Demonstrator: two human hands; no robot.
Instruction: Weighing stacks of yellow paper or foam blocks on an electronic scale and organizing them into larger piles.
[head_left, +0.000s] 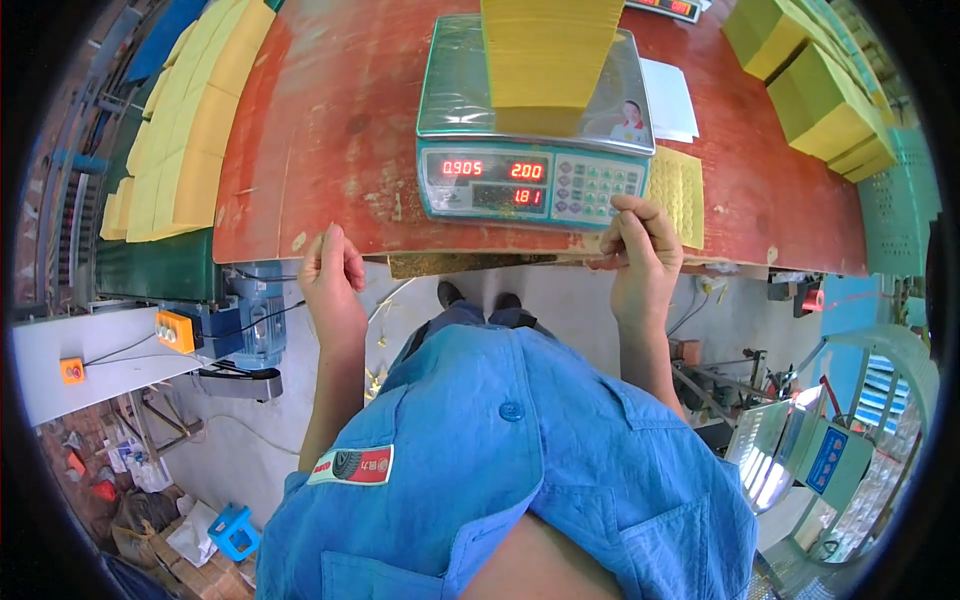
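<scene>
My left hand [332,275] is at the table's front edge, left of the scale, its fingers curled together with nothing visible in them. My right hand [642,250] hovers by the lower right corner of the digital scale [540,190], near its keypad. Its fingers are bent but apart, and I see nothing held. On the scale's metal pan, under clear film, a tall stack of yellow paper [548,60] stands and leaves the frame at the top. Red digits glow on the scale's display. Beside the keypad, partly behind my right hand, lies a yellow embossed sheet [678,190].
The red worn tabletop [330,120] carries yellow paper stacks [190,140] at the left and yellow blocks [825,105] at the right. White sheets [668,100] lie beside the scale. A green crate [905,200] stands far right. Left below are a motor [260,320] and an orange switch box [173,332].
</scene>
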